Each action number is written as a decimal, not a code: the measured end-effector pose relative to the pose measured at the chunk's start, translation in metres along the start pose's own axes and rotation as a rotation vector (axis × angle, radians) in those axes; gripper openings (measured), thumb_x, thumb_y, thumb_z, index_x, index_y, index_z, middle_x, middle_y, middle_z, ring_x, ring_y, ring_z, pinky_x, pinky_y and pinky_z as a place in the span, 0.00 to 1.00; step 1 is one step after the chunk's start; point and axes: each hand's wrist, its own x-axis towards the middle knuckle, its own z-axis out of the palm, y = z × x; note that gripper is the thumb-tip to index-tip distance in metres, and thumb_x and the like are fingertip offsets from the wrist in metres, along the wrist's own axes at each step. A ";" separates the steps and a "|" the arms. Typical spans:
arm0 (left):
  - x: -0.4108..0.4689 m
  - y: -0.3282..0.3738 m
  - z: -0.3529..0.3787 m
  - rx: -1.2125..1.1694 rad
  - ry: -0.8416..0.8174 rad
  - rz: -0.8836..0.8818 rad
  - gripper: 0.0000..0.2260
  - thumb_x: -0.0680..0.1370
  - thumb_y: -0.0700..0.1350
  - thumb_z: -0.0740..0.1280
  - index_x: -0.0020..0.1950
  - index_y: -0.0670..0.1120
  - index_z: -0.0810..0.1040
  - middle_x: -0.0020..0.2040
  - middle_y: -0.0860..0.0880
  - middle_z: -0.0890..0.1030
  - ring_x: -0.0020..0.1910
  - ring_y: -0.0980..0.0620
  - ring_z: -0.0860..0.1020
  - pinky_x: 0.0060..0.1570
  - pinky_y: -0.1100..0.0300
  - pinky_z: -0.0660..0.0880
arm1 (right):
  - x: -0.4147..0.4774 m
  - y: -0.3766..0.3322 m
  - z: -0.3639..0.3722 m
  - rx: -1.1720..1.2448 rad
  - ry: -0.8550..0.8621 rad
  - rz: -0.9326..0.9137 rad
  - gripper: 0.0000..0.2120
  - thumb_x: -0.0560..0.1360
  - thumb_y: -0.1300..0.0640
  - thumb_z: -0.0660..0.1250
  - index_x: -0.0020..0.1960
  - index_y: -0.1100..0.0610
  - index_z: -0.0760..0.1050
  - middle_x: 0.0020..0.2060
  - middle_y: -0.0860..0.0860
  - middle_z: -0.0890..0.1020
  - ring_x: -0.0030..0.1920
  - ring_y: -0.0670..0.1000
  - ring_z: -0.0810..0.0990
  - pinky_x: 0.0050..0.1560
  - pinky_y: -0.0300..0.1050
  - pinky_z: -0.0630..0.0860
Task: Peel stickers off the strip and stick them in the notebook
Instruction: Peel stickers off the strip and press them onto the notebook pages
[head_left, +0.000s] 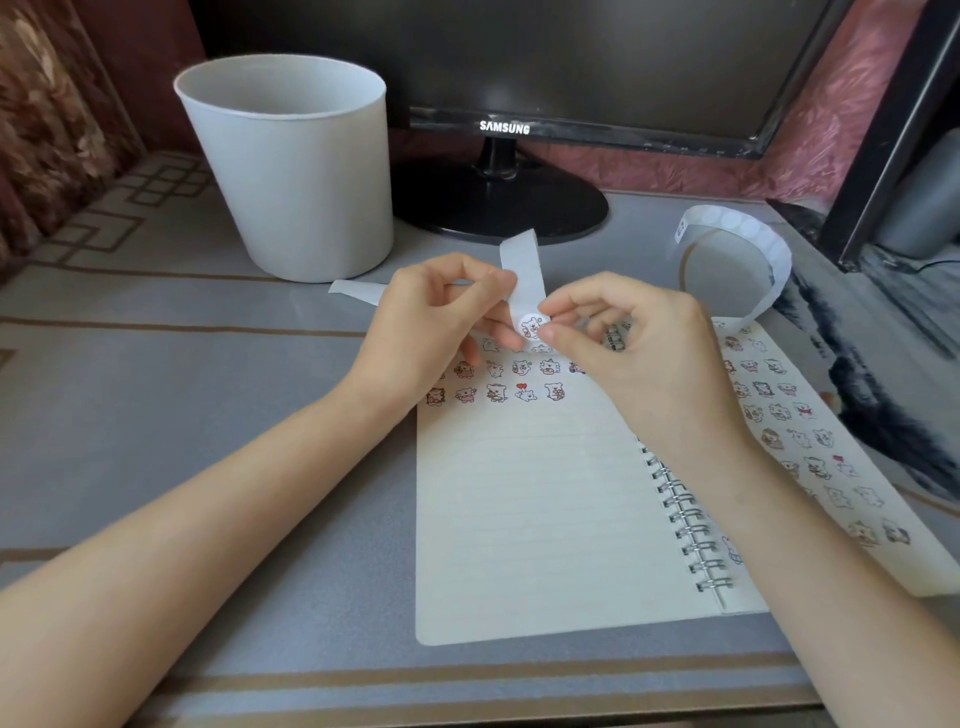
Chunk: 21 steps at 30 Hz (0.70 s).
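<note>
A spiral notebook (519, 519) lies open on the desk, with rows of small cartoon stickers across the top of its left page and all over its right page. My left hand (436, 317) pinches a white sticker strip (524, 265) above the notebook's top edge. A round cartoon sticker (531, 328) sits on the strip between my two hands. My right hand (639, 353) pinches at the sticker's edge with thumb and forefinger. The rest of the strip (748, 244) curls away in a loop to the right.
A white bin (291, 171) stands at the back left. A black monitor (504, 127) on its round base (498, 208) stands behind my hands. A dark shelf frame (883, 130) rises at the right. The desk has a grey patterned cover (182, 389).
</note>
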 end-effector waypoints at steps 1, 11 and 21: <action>0.000 0.000 0.000 -0.008 -0.005 0.001 0.07 0.79 0.42 0.65 0.42 0.43 0.74 0.30 0.52 0.81 0.32 0.53 0.82 0.25 0.65 0.69 | 0.000 0.000 0.000 0.012 0.002 0.003 0.05 0.70 0.57 0.74 0.44 0.48 0.81 0.35 0.40 0.81 0.36 0.45 0.78 0.44 0.49 0.77; 0.001 -0.002 0.001 -0.053 -0.094 0.010 0.07 0.77 0.43 0.67 0.45 0.39 0.78 0.34 0.47 0.82 0.35 0.54 0.82 0.27 0.66 0.70 | 0.002 0.002 -0.003 0.067 0.040 0.017 0.03 0.71 0.59 0.73 0.43 0.52 0.82 0.35 0.43 0.82 0.32 0.43 0.76 0.34 0.31 0.70; 0.000 -0.006 0.000 0.009 -0.119 0.024 0.04 0.75 0.40 0.69 0.47 0.40 0.82 0.36 0.46 0.84 0.35 0.55 0.80 0.33 0.66 0.75 | 0.004 0.004 -0.004 0.048 0.032 0.018 0.02 0.71 0.59 0.72 0.43 0.53 0.81 0.37 0.46 0.83 0.37 0.49 0.79 0.43 0.49 0.78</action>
